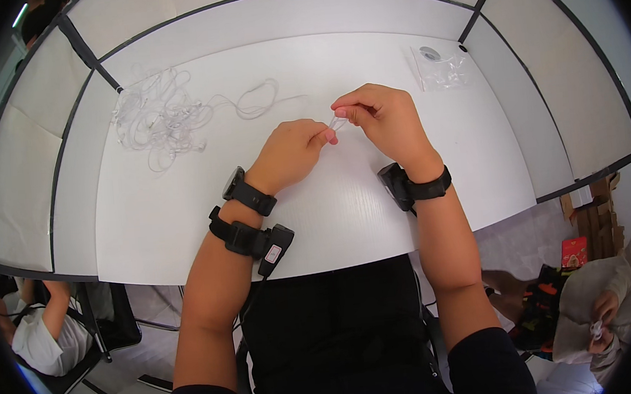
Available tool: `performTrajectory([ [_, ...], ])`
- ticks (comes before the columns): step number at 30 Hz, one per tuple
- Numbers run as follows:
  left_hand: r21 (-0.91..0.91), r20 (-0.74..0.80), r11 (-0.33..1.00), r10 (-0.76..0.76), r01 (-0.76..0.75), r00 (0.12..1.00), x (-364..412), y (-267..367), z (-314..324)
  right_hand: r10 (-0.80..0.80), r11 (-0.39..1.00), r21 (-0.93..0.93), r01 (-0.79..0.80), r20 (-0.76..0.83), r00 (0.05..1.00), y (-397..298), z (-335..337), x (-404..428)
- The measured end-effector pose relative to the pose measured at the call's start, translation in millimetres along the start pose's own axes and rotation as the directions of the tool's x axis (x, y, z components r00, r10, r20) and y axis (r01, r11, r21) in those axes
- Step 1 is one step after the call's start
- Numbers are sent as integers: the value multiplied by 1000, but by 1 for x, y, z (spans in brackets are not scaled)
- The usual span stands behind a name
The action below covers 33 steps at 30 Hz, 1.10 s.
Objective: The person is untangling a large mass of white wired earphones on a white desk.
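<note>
Thin white cable (pixel 335 123) spans the small gap between my two hands, pinched at both sides. My left hand (pixel 295 148) grips it between thumb and fingers. Just to the right and a little farther up, my right hand (pixel 378 117) pinches the other part with thumb and forefinger. What lies inside the fingers is hidden. A tangled heap of white earphone cables (pixel 165 120) rests at the left back of the white table (pixel 339 217). From the heap, a looped cable (pixel 256 99) reaches towards the middle; whether it joins the held one I cannot tell.
At the right back lie a clear plastic bag (pixel 442 73) and a round grey-white object (pixel 430 53). White partitions (pixel 279 19) with dark edges enclose the table's back and sides. One person sits at lower left (pixel 54 334); another at lower right (pixel 591 308) holds something white.
</note>
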<state>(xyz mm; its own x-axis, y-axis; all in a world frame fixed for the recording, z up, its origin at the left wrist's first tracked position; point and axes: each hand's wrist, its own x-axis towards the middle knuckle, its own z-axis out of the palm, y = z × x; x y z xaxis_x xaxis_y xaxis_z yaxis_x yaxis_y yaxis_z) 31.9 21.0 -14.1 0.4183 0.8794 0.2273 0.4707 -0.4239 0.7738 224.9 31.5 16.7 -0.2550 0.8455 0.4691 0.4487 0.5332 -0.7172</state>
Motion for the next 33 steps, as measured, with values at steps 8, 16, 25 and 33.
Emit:
performTrajectory([
  [8, 583, -187, 797, 321, -158, 928, -3, 9, -3, 8, 999, -49, -5, 75, 997, -8, 1, 0],
  [16, 457, -97, 805, 468, -379, 878, 5, 11, -9, 81, 996, 23, -87, 179, 981, -5, -13, 0],
  [25, -113, 52, 991, -61, 66, 997, 0, 10, -7, 264, 766, 494, -412, 343, 901, -7, -26, 4],
  [33, -221, 111, 963, -133, 155, 985, -1, 7, -9, 234, 881, 352, -316, 256, 938, 4, -22, 3],
])
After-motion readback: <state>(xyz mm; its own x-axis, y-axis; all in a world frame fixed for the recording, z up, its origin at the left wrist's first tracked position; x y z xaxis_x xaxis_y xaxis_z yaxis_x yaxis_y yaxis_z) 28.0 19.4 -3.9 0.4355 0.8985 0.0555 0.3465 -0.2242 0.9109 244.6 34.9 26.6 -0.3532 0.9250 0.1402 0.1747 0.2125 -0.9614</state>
